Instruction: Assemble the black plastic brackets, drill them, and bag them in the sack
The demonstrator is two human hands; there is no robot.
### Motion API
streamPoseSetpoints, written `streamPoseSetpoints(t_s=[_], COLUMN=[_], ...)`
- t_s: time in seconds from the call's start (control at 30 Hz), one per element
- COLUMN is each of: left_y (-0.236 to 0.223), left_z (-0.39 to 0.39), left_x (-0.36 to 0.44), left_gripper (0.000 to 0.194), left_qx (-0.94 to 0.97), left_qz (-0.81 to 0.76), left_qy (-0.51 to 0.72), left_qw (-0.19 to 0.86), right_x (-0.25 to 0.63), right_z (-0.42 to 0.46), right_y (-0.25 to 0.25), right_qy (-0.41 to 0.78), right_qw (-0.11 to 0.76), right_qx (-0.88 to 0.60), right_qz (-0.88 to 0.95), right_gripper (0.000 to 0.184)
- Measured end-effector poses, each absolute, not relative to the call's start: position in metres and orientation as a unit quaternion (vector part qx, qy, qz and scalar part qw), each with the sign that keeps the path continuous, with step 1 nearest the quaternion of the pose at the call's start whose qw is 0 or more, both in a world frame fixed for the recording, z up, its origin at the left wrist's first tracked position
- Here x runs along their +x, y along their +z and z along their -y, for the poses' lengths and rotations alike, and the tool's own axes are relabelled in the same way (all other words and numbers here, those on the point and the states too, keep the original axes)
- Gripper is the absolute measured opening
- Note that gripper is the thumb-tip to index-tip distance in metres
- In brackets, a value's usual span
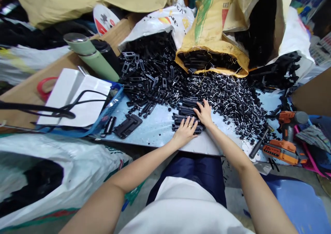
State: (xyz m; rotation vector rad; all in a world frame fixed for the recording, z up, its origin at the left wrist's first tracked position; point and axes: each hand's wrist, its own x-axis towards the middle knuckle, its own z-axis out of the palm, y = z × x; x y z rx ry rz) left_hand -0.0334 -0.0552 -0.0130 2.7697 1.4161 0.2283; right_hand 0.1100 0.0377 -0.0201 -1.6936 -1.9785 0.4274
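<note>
Black, long plastic parts, at least 4, side by side at the near middle of the pale blue surface, long axes left to right, beneath spread fingers: bare left hand over nearest parts, bare right hand over farther right ends.

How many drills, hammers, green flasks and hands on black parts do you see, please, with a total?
Drill: 1
Hammer: 1
Green flask: 1
Left hand and right hand on black parts: 2
Total: 5
</note>
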Motion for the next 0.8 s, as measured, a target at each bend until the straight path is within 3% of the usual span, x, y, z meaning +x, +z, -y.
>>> streamPoseSetpoints(t_s=[0.17,0.3,0.43,0.67,0.8], left_y=[-0.004,0.005,0.007,-0.006,-0.009], left_z=[0.068,0.066,0.036,-0.031,-0.048], left_x=[-0.035,-0.045,-0.071,-0.101,-0.091], left_gripper=[0.064,0.047,0.03,0.019,0.015], left_qx=[0.901,0.888,0.789,0.684,0.671], left_qz=[-0.422,-0.406,-0.537,-0.697,-0.718], left_qy=[0.097,0.213,0.297,0.191,0.144], left_qw=[0.019,0.018,0.03,0.097,0.112], right_x=[0.099,0.075,0.049,0.045,0.078], right_z=[-0.087,-0.157,-0.204,-0.206,-0.171], right_y=[0.012,0.034,0.046,0.053,0.051], right_qy=[0.115,0.108,0.119,0.102,0.113], right_qw=[0.266,0.231,0.223,0.224,0.286], right_qx=[-0.574,-0.612,-0.698,-0.722,-0.695], right_qz=[0.766,0.748,0.67,0.646,0.65], right_gripper=[0.039,0.041,0.05,0.042,0.034])
